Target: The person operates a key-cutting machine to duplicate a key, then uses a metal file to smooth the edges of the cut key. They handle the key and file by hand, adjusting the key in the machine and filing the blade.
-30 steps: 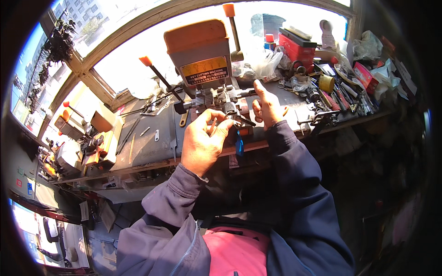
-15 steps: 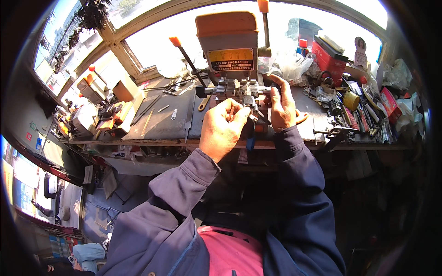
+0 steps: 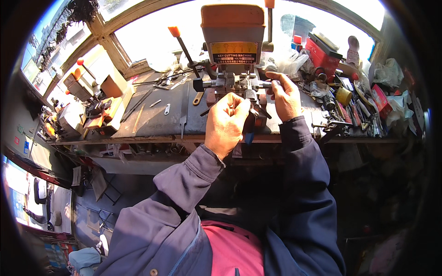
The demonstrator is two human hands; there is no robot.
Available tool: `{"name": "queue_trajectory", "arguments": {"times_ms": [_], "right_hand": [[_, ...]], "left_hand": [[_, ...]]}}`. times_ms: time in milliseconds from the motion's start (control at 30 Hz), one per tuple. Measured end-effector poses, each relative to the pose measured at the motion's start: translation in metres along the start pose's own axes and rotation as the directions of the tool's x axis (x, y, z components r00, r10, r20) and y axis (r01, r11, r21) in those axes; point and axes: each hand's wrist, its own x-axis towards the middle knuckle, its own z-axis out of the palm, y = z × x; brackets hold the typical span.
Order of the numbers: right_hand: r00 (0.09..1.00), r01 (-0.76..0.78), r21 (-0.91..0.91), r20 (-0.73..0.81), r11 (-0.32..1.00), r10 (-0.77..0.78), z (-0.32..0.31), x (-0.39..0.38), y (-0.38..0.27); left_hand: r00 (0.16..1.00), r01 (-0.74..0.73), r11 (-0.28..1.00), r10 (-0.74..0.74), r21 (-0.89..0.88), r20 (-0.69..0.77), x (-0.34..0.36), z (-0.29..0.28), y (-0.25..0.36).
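Observation:
An orange-topped key cutting machine [image 3: 233, 27] stands on the workbench in front of me, its metal clamps [image 3: 237, 82] at the near side. My left hand [image 3: 228, 122] is closed in a pinch just below the right clamp, at the dark head of a key [image 3: 250, 94]. The key's blade is hidden by the clamp and cannot be made out. To the right, my right hand [image 3: 287, 99] has its thumb and forefinger around the end of the clamp's metal knob [image 3: 263, 84].
A flat file [image 3: 184, 112] and small hand tools lie left of the machine. A second machine [image 3: 85, 117] stands at the far left. Crowded tools [image 3: 357, 112], a red box [image 3: 323, 57] and plastic bags [image 3: 290, 62] fill the right side. A bench vise [image 3: 334, 129] sits at the front edge.
The view has shifted slightly, moving the machine right in the picture. My right forefinger has bent over the knob from a more upright pose. My left hand keeps its pinch by the key.

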Motion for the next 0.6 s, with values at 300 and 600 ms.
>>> {"name": "queue_trajectory", "arguments": {"times_ms": [300,600], "right_hand": [[0.958,0.204,-0.323,-0.130,0.924,-0.256,-0.002,-0.087,-0.052],[0.817,-0.571,0.519,0.431,0.636,0.383,0.068,-0.254,-0.033]], "left_hand": [[0.997,0.024,0.985,-0.011,-0.169,0.078,-0.036,-0.003,0.005],[0.835,0.524,0.829,-0.455,-0.195,0.309,-0.129,-0.076,-0.030]]}}
